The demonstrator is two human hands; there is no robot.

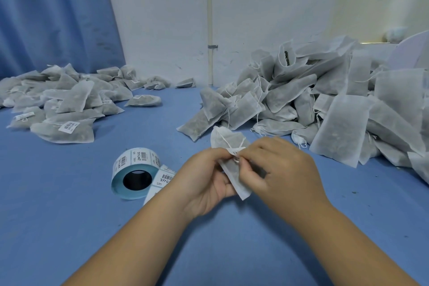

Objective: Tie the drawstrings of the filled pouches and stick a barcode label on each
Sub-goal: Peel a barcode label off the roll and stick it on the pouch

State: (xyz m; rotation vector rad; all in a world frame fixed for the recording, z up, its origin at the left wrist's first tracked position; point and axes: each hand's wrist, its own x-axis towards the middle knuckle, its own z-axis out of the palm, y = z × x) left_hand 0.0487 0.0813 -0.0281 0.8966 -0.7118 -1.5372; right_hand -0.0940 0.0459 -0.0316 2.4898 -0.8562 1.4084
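Note:
Both my hands hold one white filled pouch [228, 139] just above the blue table. My left hand [205, 179] grips its lower part from the left. My right hand [276, 165] pinches it at the tied neck, where a small barcode label [235, 151] sits between my fingertips. The pouch's drawstring runs across its upper part. A roll of barcode labels [134, 173] with a blue core lies on its side to the left of my left hand, its loose end trailing under my wrist.
A big heap of unlabelled filled pouches [325, 104] fills the right side of the table. A flatter pile of labelled pouches [67, 104] lies at the left. Behind stand a white wall and a blue curtain [53, 14]. The blue tablecloth [69, 216] lies bare in front.

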